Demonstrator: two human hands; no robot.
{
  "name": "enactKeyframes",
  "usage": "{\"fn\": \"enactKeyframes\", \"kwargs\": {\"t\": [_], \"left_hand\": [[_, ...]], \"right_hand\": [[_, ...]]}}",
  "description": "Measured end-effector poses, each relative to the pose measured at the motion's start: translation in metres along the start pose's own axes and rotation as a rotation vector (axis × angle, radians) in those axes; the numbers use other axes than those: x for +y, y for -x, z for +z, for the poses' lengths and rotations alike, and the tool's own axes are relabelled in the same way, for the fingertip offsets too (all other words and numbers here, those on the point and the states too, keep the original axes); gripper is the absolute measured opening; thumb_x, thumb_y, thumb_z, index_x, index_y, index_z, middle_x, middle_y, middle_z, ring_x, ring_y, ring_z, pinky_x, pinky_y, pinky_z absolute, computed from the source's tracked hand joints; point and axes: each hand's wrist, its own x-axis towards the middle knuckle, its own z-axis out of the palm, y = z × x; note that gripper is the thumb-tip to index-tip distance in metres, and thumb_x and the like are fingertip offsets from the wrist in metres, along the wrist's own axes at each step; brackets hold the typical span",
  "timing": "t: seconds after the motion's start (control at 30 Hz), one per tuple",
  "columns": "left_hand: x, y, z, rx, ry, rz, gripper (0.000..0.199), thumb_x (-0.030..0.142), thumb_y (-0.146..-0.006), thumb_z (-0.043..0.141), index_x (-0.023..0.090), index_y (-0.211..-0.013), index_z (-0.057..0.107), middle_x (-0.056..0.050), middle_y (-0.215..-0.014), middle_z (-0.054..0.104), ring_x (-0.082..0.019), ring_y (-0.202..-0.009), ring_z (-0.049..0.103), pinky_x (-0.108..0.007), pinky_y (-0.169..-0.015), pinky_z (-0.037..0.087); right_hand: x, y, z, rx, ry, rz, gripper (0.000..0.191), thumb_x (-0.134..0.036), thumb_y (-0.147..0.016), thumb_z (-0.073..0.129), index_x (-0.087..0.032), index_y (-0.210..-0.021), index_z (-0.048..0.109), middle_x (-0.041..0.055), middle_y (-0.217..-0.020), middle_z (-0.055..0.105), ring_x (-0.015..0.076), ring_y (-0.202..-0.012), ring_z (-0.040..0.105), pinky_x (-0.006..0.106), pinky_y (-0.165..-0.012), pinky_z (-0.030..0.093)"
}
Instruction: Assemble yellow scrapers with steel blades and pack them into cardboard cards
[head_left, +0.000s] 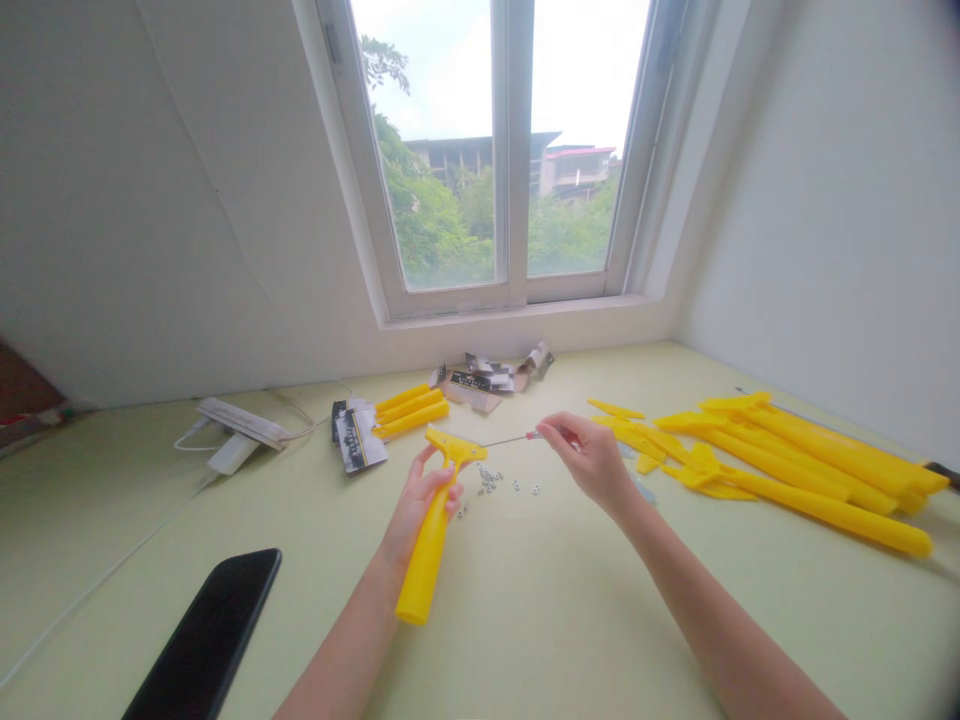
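Observation:
My left hand (421, 500) is wrapped round a yellow plastic scraper handle (426, 560) whose wider head points away from me. In my right hand (589, 455) is a screwdriver (510, 440), pinched by its small red-and-clear grip. Its thin metal shaft runs leftward and the tip meets the right end of the yellow head. Whether the tip sits in a screw is too small to tell. Just beyond the handle, several small metal nuts or screws (489, 478) lie scattered on the pale green table (525, 620).
Several long yellow handles and flat yellow parts (795, 450) are piled at the right. Yellow handles with card labels (409, 410) and crumpled packaging (487, 380) lie near the window. A power strip (244, 422) with cables and a black phone (206, 630) are at the left.

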Motion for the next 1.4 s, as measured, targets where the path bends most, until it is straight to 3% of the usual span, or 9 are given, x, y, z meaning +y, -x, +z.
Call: {"fn": "enactKeyframes", "kwargs": {"t": [0.77,1.07,1.23,1.4], "left_hand": [[-0.002,-0.004,-0.001,0.004,-0.138,0.025,0.061,0.014,-0.063,0.062,0.028,-0.114,0.031,-0.003,-0.084,0.058,-0.003,-0.044,0.047,-0.015,-0.042,0.035],[-0.003,0.003,0.006,-0.018,-0.249,0.098,0.061,0.018,-0.061,0.062,0.026,-0.114,0.033,0.001,-0.075,0.056,-0.005,-0.044,0.047,-0.017,-0.041,0.031],[0.001,0.014,0.011,-0.066,-0.289,0.098,0.052,0.019,-0.067,0.059,0.026,-0.114,0.037,0.002,-0.072,0.056,-0.006,-0.05,0.049,-0.018,-0.047,0.035],[0.001,0.014,0.012,-0.078,-0.295,0.093,0.052,0.019,-0.067,0.06,0.026,-0.113,0.036,0.005,-0.061,0.052,-0.007,-0.048,0.048,-0.017,-0.046,0.033]], "right_hand": [[-0.002,0.003,0.003,-0.034,0.051,-0.075,0.023,-0.032,-0.084,0.044,-0.018,-0.075,0.06,0.0035,-0.07,0.063,0.0124,-0.058,0.052,0.023,-0.054,0.039],[0.0,0.004,0.001,-0.038,0.196,-0.076,0.032,-0.035,-0.087,0.038,-0.018,-0.07,0.059,0.0009,-0.057,0.055,0.0117,-0.052,0.047,0.022,-0.051,0.033],[-0.002,0.004,0.002,-0.083,0.123,-0.065,0.018,-0.029,-0.084,0.041,-0.019,-0.09,0.055,0.0048,-0.083,0.062,0.0146,-0.072,0.056,0.023,-0.059,0.041],[-0.005,0.005,0.003,-0.038,0.038,-0.09,0.01,-0.027,-0.081,0.045,-0.02,-0.089,0.048,0.0034,-0.076,0.062,0.0139,-0.068,0.057,0.024,-0.058,0.043]]}}
